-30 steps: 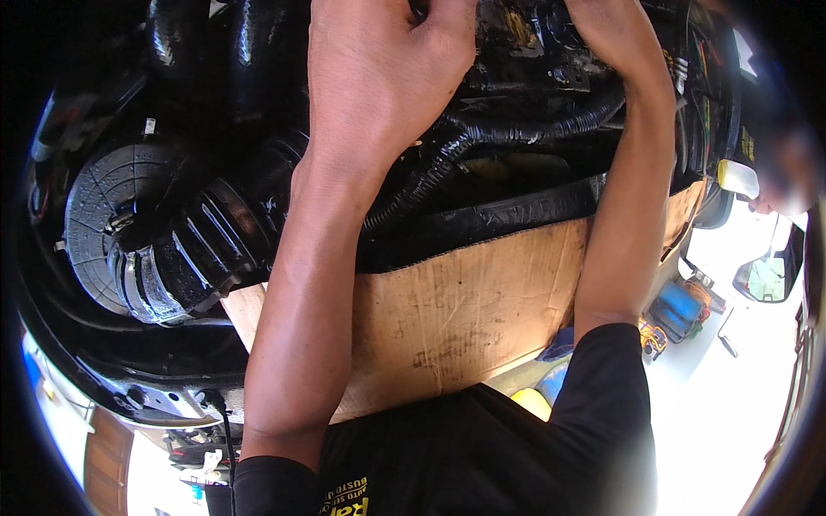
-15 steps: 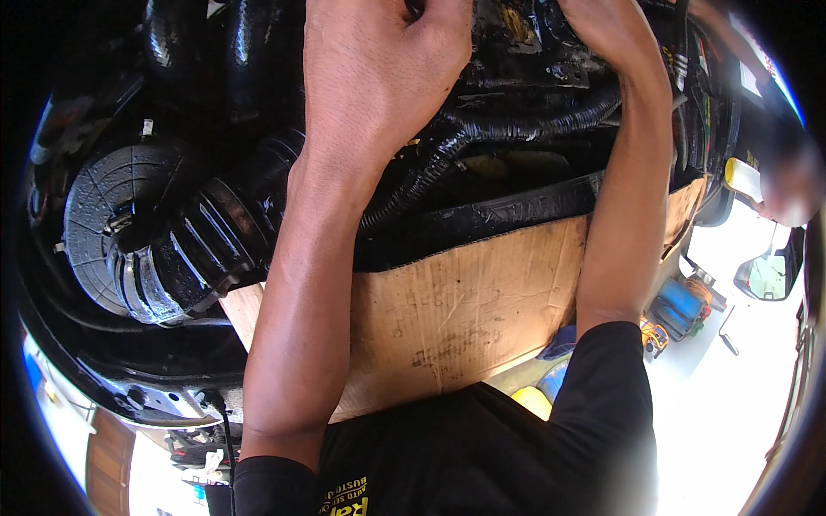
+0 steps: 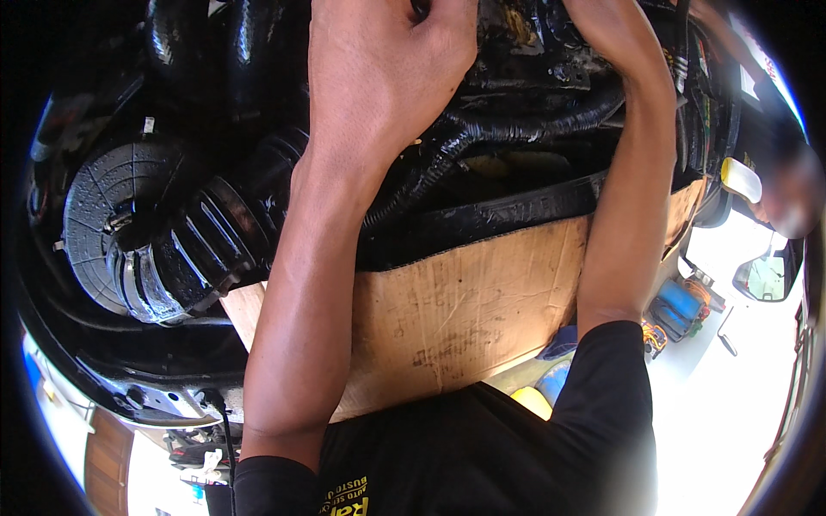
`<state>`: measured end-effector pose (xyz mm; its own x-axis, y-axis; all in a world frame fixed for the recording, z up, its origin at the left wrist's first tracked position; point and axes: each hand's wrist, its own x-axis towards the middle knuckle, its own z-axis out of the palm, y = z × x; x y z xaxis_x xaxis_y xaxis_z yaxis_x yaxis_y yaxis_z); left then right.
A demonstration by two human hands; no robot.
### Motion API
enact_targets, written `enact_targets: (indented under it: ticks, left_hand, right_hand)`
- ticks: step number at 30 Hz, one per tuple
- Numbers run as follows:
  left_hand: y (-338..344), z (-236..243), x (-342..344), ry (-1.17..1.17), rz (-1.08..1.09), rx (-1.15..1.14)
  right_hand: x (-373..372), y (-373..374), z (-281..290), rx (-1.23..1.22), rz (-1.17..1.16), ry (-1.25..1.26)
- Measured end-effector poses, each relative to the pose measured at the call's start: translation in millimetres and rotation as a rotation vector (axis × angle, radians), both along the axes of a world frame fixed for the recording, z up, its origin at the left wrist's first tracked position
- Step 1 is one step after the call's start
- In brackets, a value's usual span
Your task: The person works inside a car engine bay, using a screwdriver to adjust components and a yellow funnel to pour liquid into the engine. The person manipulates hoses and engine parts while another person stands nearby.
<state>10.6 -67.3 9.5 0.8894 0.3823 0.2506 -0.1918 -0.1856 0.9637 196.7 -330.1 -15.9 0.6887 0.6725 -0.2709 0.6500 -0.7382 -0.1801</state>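
My left hand point(image 3: 391, 73) reaches over the engine bay, its back toward me. The fingers curl together at the top edge, with a small dark gap by the thumb; whatever they hold is hidden. My right hand point(image 3: 602, 30) reaches in farther right, its fingers cut off by the top edge. Between my arms runs a black ribbed conduit point(image 3: 499, 131) wet with a shine. Below it, a stained cardboard sheet point(image 3: 465, 301) lies along the front of the bay, under both forearms.
To the left sit a round black housing point(image 3: 107, 193) and a ribbed intake hose point(image 3: 202, 236), both wet. At right, a blurred person holds a yellow-and-white object point(image 3: 740, 181). A blue machine point(image 3: 678, 303) with orange cables stands on the floor near a car mirror point(image 3: 764, 277).
My left hand has shifted very slightly right, and my right wrist a touch too. The other person's yellow-and-white object has tilted a little.
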Motion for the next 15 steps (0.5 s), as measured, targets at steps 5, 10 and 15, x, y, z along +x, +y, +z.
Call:
enact_targets:
  ticks: [5,10,15]
  left_hand:
    - [3.3,4.5,-2.0,0.015,-0.059,-0.071]
    - [2.0,5.9,-0.4,0.062,-0.035,-0.086]
    - [1.4,-0.8,-0.9,-0.03,-0.041,-0.102]
  right_hand:
    - [0.6,7.6,-5.4,0.001,-0.001,0.006]
    - [4.3,-4.4,3.7,0.001,0.003,0.007]
    - [-2.0,14.1,-3.0,0.001,0.006,0.011]
